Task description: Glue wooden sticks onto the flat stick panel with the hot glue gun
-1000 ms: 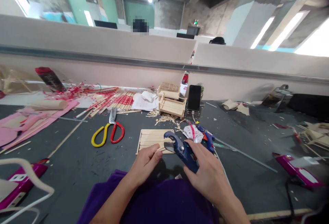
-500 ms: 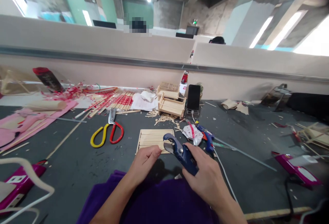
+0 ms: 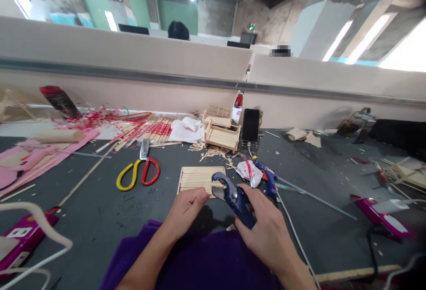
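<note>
My right hand (image 3: 266, 232) is closed around the handles of a blue cutter (image 3: 233, 196), whose jaws point left toward my left hand. My left hand (image 3: 186, 208) has its fingers pinched together at the near edge of a flat panel of wooden sticks (image 3: 198, 178); a thin stick seems to be between the fingertips, too small to be sure. Both hands hover just above the dark table, over my purple sleeve and lap.
Red and yellow scissors (image 3: 138, 170) lie to the left. Small wooden stick boxes (image 3: 222, 135) and a black phone (image 3: 250, 125) stand behind the panel. A blue glue gun (image 3: 268, 179) lies right of the cutter. Loose sticks (image 3: 146, 130), pink sheets (image 3: 29, 156) and magenta tools (image 3: 382, 216) are scattered around.
Both hands have stayed almost in place; the cutter's jaws have edged slightly closer to my left fingertips. The view has shifted a little.
</note>
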A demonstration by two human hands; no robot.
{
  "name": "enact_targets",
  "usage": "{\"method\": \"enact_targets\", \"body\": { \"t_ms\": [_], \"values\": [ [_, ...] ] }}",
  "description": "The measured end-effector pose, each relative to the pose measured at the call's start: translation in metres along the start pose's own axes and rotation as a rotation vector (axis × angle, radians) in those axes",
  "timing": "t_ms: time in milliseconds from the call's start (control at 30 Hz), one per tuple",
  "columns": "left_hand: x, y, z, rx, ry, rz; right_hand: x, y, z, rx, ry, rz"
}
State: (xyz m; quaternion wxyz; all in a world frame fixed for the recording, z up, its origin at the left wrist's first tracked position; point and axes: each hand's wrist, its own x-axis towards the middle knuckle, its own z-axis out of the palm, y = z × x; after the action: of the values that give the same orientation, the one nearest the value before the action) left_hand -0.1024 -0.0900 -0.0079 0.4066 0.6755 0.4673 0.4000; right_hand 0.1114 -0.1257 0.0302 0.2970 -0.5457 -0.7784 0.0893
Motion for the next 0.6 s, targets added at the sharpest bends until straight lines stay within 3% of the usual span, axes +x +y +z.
{"method": "enact_targets", "body": {
  "t_ms": [300, 600],
  "values": [
    [0.000, 0.005, -0.004, -0.017, -0.041, 0.014, -0.003, -0.001, -0.001, 0.009, 0.012, -0.012],
    [0.003, -0.011, 0.000, -0.130, -0.027, -0.094, -0.003, 0.010, 0.005, 0.113, 0.094, 0.073]
  ]
}}
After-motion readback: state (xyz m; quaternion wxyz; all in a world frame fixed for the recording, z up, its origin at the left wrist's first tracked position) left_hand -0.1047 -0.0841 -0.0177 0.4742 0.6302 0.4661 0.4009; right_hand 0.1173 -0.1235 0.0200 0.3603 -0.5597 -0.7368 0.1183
